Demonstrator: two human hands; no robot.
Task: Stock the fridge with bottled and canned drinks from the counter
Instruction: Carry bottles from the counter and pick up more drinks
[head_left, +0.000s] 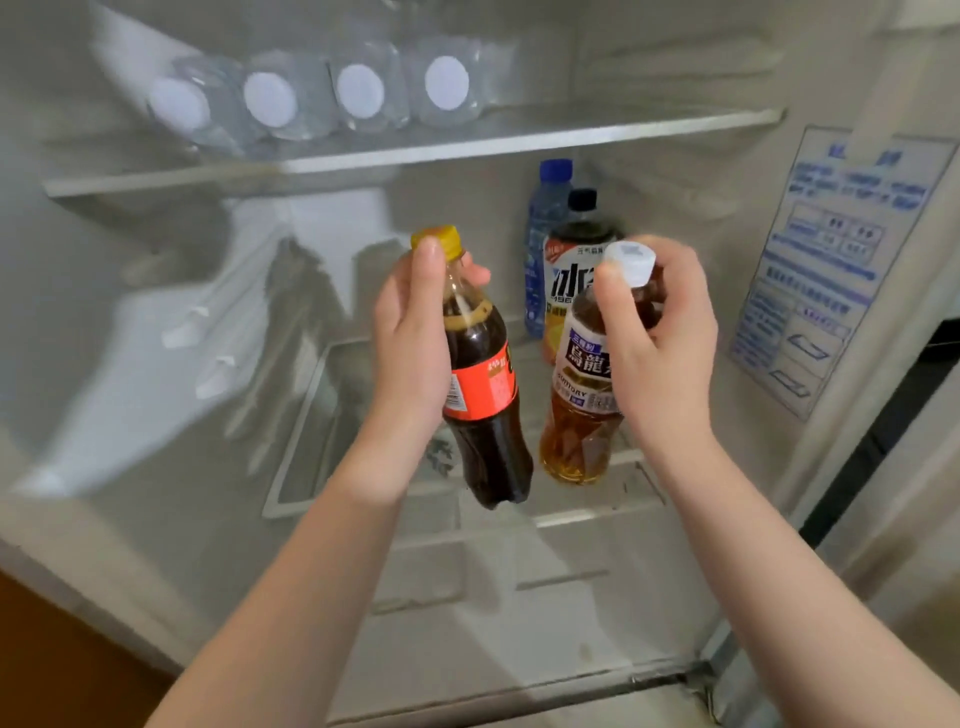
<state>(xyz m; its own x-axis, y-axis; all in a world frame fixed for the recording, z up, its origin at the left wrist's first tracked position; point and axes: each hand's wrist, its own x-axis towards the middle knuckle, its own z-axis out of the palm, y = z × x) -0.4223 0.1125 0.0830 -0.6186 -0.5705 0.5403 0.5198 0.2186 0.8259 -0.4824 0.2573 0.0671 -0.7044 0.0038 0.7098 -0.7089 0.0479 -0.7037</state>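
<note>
Head view:
- left hand (410, 332) clamped round neck of cola bottle (483, 384), thumb by yellow cap; bottle tilted, in air over glass shelf (296, 441) inside fridge.
- right hand (660, 332) grips tea bottle (582, 415) just under white cap, also in air.
- both look full: heavyish, stiff plastic, smooth. Neck hold lets base swing; label waist looks the steadier hold.
- blue-cap bottle (543, 234) and black-cap bottle (582, 228) stand at back right.

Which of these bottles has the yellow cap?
The dark cola bottle with the red label, held in the left hand. The tea bottle has a white cap, the bottle behind it black, the water bottle blue.
</note>
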